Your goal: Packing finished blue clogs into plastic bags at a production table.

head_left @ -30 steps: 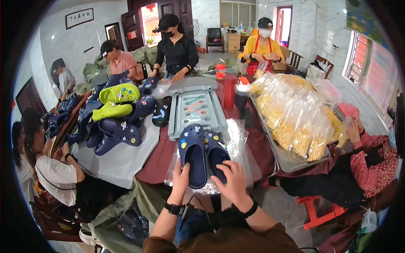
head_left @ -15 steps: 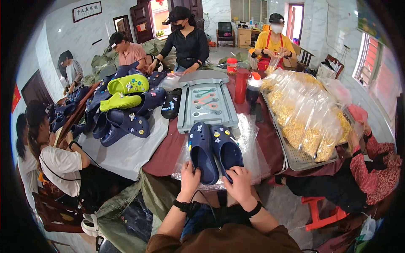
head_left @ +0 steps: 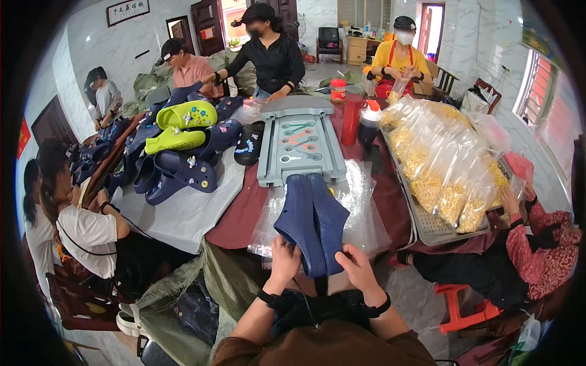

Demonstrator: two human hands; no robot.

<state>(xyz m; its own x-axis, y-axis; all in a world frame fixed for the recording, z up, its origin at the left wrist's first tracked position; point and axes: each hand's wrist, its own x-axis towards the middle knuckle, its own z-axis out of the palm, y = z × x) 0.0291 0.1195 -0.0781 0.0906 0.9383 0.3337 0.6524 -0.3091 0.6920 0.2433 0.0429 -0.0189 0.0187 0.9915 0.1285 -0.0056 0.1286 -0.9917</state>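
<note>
Two navy clogs [head_left: 299,222], now overturned, in the grasp of left hand [head_left: 284,261] and right hand [head_left: 359,268].

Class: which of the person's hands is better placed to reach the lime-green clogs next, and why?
Probably the left hand: it is nearer the lime-green clogs, which lie to the person's left. The right hand is farther across. Both hold navy clogs.

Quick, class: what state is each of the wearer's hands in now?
Left hand: closed, holding the left navy clog.
Right hand: closed, holding the right navy clog.
</note>
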